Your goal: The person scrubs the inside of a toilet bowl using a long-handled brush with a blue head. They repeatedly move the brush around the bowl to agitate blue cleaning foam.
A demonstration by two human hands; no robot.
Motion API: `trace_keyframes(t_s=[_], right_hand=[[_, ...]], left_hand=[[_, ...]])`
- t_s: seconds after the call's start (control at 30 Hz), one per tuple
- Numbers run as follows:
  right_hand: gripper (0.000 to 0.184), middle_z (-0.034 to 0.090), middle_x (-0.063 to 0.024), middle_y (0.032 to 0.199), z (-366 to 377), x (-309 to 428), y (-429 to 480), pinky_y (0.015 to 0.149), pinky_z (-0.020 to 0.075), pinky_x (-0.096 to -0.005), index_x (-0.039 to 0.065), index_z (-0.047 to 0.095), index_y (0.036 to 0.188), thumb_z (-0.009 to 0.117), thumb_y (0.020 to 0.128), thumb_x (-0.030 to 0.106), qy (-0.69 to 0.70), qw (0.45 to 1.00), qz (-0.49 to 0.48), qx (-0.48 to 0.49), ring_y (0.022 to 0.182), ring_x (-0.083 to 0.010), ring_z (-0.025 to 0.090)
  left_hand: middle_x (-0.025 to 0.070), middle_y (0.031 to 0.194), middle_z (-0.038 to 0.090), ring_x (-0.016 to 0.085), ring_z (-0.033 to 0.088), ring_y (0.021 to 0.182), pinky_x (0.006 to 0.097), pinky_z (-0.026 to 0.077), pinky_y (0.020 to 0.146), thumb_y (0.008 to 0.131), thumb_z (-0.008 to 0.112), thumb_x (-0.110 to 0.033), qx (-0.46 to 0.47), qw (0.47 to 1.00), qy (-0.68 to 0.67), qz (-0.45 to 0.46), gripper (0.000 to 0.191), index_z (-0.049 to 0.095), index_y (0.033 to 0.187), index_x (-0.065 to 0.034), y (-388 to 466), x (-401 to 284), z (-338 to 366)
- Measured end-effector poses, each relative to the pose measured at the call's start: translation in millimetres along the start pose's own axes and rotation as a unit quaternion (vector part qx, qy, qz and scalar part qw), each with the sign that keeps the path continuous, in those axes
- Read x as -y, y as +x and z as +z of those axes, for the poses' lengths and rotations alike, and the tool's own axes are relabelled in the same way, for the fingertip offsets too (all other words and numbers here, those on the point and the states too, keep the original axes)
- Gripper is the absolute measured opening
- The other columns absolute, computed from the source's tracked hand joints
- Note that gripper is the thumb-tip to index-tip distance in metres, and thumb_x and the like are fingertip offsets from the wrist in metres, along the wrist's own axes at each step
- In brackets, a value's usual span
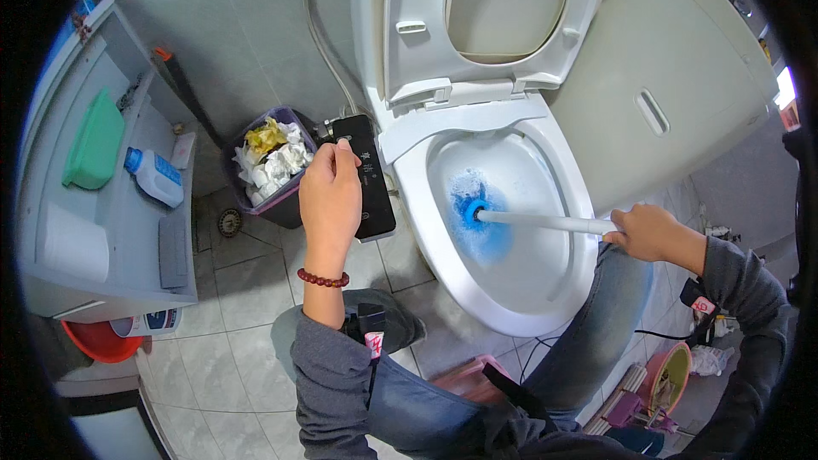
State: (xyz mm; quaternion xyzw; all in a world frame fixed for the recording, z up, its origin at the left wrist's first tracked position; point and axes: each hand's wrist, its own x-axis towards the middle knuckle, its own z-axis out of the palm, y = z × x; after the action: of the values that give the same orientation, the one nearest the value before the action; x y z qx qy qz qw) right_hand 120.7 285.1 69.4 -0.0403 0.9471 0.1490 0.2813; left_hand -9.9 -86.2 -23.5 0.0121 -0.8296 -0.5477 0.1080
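Observation:
My right hand (642, 230) grips the white handle (549, 222) of a toilet brush. The brush's blue head (475, 211) sits down in the bowl of a white toilet (447, 255), in foamy blue liquid. Its bristles are mostly hidden by the foam. My left hand (331, 195), with a dark red bead bracelet (323, 278) at the wrist, has its fingers curled in and nothing visible in them. It is held over or against the edge of a black side panel (367, 172) beside the toilet; contact cannot be made out. The toilet seat (415, 32) is raised.
A bin (294, 214) full of crumpled paper stands left of the black panel. Further left, a grey shelf unit (128, 287) holds a white bottle (156, 176) and a green container (96, 140). Behind my legs lies a pink plastic stool (463, 375). A bucket (666, 374) stands at lower right.

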Motion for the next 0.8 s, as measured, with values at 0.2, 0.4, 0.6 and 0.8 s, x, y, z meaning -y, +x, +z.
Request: trace_keyframes(t_s=[0.2, 0.4, 0.6, 0.8], right_hand=[[0.038, 0.060, -0.0232, 0.072, 12, 7, 14, 0.065, 0.0462, -0.0492, -0.003, 0.053, 0.093, 0.047, 0.091, 0.034, 0.061, 0.998, -0.022, 0.023, 0.068, -0.0414, 0.059], [0.040, 0.060, -0.0258, 0.076, 36, 14, 46, 0.068, 0.0461, -0.0496, -0.006, 0.053, 0.092, 0.045, 0.092, 0.034, 0.122, 0.992, -0.015, 0.006, 0.073, -0.0428, 0.059], [0.046, 0.060, -0.0288, 0.085, 67, 24, 70, 0.073, 0.0471, -0.0482, -0.008, 0.055, 0.092, 0.045, 0.092, 0.036, 0.178, 0.984, 0.005, -0.002, 0.083, -0.0434, 0.060], [0.049, 0.061, -0.0279, 0.080, 47, 28, 69, 0.072, 0.0486, -0.0442, -0.009, 0.059, 0.090, 0.042, 0.093, 0.038, 0.197, 0.976, 0.021, 0.095, 0.074, -0.0397, 0.062]], left_hand=[[0.0096, 0.054, 0.047, 0.020, 0.045, 0.051, 0.0340, 0.035, 0.053, 0.093, 0.042, -0.031, 0.007, 1.000, 0.013, 0.000, 0.038, 0.055, 0.074, -0.0013, 0, -7, 3], [0.0097, 0.053, 0.046, 0.020, 0.045, 0.051, 0.0340, 0.035, 0.053, 0.093, 0.043, -0.030, 0.003, 1.000, 0.019, 0.014, 0.037, 0.055, 0.074, -0.0009, 0, -8, 1], [0.0112, 0.054, 0.048, 0.024, 0.047, 0.052, 0.0359, 0.036, 0.054, 0.093, 0.041, -0.031, 0.001, 1.000, 0.023, 0.019, 0.038, 0.056, 0.074, -0.0010, 3, -12, 6], [0.0118, 0.054, 0.048, 0.025, 0.047, 0.053, 0.0364, 0.036, 0.055, 0.093, 0.041, -0.031, 0.008, 0.999, 0.035, 0.023, 0.038, 0.056, 0.074, -0.0015, 1, -16, 12]])
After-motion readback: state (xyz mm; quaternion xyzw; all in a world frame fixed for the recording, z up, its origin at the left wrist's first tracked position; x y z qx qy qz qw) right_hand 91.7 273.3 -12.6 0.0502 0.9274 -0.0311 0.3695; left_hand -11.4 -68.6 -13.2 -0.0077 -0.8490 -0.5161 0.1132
